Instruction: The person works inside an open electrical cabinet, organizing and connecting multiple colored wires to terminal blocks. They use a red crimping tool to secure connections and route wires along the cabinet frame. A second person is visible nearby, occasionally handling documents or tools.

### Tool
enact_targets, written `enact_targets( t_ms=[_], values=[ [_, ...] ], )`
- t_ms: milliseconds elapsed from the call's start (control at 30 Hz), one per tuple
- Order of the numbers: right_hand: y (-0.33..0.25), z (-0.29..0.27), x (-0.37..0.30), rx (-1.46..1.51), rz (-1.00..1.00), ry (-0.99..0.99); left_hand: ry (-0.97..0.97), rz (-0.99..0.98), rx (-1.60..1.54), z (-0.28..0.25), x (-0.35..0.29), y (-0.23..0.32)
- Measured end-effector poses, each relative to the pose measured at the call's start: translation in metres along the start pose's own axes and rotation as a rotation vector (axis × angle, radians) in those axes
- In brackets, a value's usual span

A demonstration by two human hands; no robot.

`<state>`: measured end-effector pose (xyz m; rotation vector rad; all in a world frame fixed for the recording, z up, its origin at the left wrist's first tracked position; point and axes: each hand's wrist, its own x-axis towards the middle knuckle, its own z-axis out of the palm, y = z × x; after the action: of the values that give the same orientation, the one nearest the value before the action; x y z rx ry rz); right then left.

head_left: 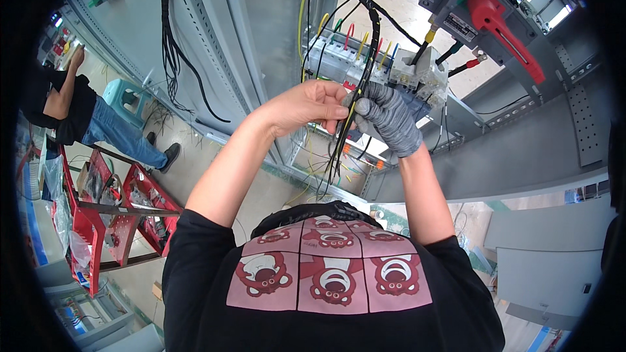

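Observation:
A black wire bundle (374, 32), wrapped with yellow-flecked spiral binding, hangs from the top of a grey metal cabinet between my hands. My bare left hand (310, 109) is closed, thumb and fingers pinching at the bundle's left side. In a grey knitted glove, my right hand (390, 117) grips the same bundle from the right. Below my fingers the loose wire ends (335, 161) fan out downward. Just behind the hands runs a row of circuit breakers (336, 58) with yellow, green and red wires on top. My fingertips partly hide the bundle where they meet it.
A switch with a red handle (499, 23) juts out at the upper right. Another black wire bundle (168, 32) hangs along the left panel. At left a person in jeans (120, 132) stands by a blue stool (125, 99) and a red cart (91, 231) holding parts.

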<state>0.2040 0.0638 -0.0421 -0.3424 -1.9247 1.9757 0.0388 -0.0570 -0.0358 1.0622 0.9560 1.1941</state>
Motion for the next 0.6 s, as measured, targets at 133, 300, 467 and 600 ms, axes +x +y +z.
enact_targets(
  t_ms=[133,300,467,600],
  values=[
    [-0.002,-0.001,-0.003,0.033,0.031,0.012,-0.124,-0.01,-0.08,-0.002,0.002,-0.005],
    [0.002,0.002,-0.006,-0.018,-0.093,-0.061,-0.073,-0.007,-0.262,0.001,0.005,-0.03],
    [-0.009,0.006,-0.007,-0.003,-0.053,-0.094,-0.004,0.015,-0.09,0.001,0.0,-0.026],
    [-0.002,0.0,-0.004,-0.122,-0.093,-0.03,0.276,0.091,0.039,0.021,-0.009,-0.018]
  ],
)
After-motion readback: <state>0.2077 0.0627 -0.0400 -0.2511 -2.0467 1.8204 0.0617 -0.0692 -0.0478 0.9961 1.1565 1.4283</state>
